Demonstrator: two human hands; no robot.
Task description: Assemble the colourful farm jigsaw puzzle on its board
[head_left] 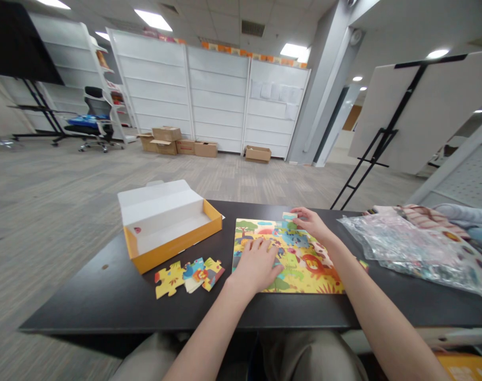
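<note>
A colourful jigsaw puzzle (294,264) with animals, trees and a lion lies on the black table in front of me. My left hand (258,263) rests on its left part, palm down with the fingers spread, and hides some of the picture. At the puzzle's far edge, my right hand (310,223) pinches a puzzle piece (290,216) with pale and blue-green colours. Whether that piece touches the puzzle, I cannot tell. Several loose puzzle pieces (170,279) lie to the left, some overlapping. Another small piece (363,264) shows partly behind my right forearm.
An open yellow box (177,244) with a white inside and raised lid stands at the table's left. Clear plastic bags (415,246) and folded cloth (431,218) cover the right side. The black table's (106,307) near edge runs just before my lap.
</note>
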